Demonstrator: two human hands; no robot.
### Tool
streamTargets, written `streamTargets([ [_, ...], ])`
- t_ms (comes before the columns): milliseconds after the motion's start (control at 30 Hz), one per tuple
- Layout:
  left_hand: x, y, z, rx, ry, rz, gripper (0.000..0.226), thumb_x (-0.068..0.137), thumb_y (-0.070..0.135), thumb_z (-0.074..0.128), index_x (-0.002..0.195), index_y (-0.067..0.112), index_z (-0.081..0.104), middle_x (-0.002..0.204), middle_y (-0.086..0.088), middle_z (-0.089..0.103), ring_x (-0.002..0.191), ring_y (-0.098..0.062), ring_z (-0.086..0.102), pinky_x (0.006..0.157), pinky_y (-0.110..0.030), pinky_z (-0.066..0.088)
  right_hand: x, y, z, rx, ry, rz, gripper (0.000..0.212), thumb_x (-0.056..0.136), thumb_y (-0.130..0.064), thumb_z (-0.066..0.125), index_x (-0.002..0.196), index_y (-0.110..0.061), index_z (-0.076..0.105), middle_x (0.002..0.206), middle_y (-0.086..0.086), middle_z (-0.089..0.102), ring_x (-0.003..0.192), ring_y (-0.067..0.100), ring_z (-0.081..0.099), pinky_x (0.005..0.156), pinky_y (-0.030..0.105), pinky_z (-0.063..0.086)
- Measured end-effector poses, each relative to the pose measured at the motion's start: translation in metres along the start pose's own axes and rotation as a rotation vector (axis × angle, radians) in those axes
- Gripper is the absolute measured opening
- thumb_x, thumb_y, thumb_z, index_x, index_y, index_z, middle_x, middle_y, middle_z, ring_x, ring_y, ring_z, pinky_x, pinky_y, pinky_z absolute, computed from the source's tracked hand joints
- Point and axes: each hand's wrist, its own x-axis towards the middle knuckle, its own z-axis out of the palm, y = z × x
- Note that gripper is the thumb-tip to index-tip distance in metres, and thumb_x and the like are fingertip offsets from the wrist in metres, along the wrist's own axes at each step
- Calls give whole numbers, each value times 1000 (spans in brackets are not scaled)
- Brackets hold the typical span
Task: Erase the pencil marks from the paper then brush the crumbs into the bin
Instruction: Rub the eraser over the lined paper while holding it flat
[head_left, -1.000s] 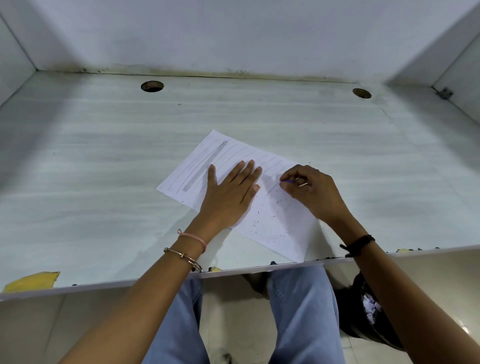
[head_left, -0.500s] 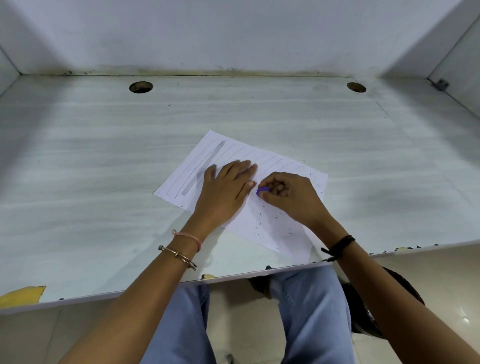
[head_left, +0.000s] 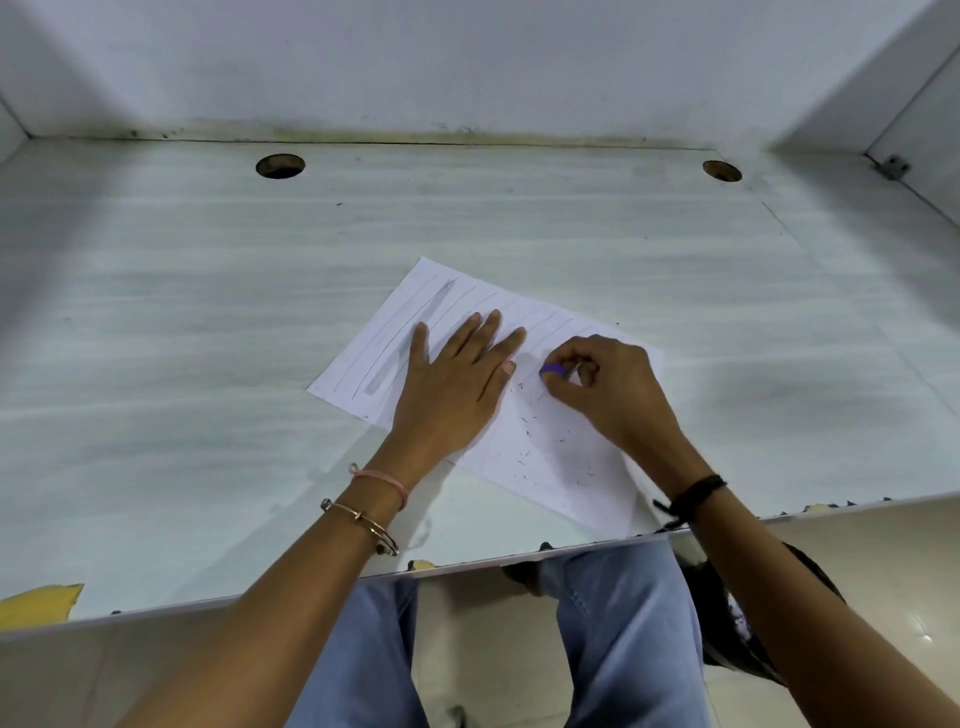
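The paper (head_left: 550, 467) lies slantwise on the surface (head_left: 208, 364) near its front edge, with pencil marks (head_left: 415, 338) on its far left part and dark crumbs (head_left: 524, 454) on its near part. The left hand (head_left: 452, 384) presses it flat, grip wide and fingers straight. The right hand (head_left: 608, 395), just beside, pinches a purple eraser (head_left: 553, 370) against the sheet; the bin (head_left: 714, 597) stands on the floor under the right forearm.

A single wide-angle camera worn on the person's head looks forward and down from just above the near edge of the desk (head_left: 156, 364), close over the left hand (head_left: 447, 384) and right hand (head_left: 608, 400), reaching the back wall (head_left: 467, 62).
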Motion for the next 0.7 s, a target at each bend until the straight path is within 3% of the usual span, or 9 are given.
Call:
streamTargets([
  [133,0,1,4,50,-9,17,49,103,48,11,151,49,2,163,10,-1,150,-11,-5,114,-60,-5,-22,-12,9,-95,-145,-150,5,77,-13,72,82,-15,72,66,-20,54,65,-7,49,61,7,35],
  [300,-1,3,0,43,-32,21,47,102,50,8,148,55,0,163,7,-4,149,-13,-9,112,-62,-10,1,-3,-3,-81,-48,-27,3,77,-13,71,80,-12,71,73,-3,64,61,-4,50,58,9,34],
  [433,-2,3,1,79,-17,46,47,102,49,10,148,55,1,164,4,-3,150,-17,-8,110,-65,-9,-14,-12,1,-155,-237,-121,3,77,-15,72,80,-14,71,70,-11,59,67,-9,50,62,8,35],
  [567,-2,4,-3,49,-60,29,47,102,50,7,147,56,1,163,6,-6,149,-15,-11,110,-63,-11,4,0,-15,-108,-84,-30,4,76,-11,71,79,-14,70,67,-10,59,64,-9,51,59,9,35],
  [700,-2,4,-2,73,-31,41,48,101,50,9,148,55,2,163,5,-5,149,-16,-10,110,-64,-10,-11,-10,-2,-180,-260,-143,2,78,-15,71,78,-15,69,69,-10,58,70,-9,50,63,8,34],
])
